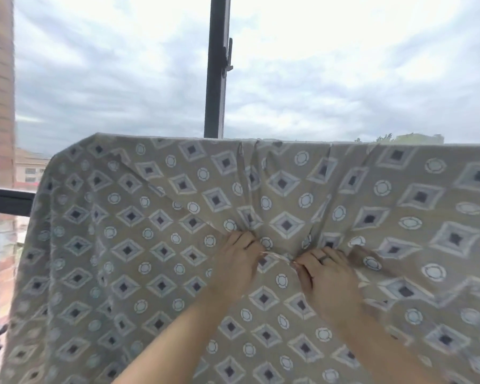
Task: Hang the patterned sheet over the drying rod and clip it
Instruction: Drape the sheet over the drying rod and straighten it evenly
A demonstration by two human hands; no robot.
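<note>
- The sheet (pixel 155 245), tan with grey diamonds and pale rings, hangs draped over a level line that crosses the view from the left to the right edge. Whatever carries it is hidden under the top fold.
- Its left corner curves down off the end of that fold, and the cloth falls below the bottom of the view.
- The left hand (pixel 237 263) has its fingers curled into the cloth near the middle of the sheet, bunching it.
- The right hand (pixel 329 277), just beside it, also grips a gather of cloth with curled fingers and wears a dark ring (pixel 323 259).
- Creases fan from both hands up to the top fold.
- Behind stand a dark window post (pixel 216 79), a dark rail (pixel 7 197) at the left, a brick wall (pixel 1 79) and a cloudy sky (pixel 358 65).
</note>
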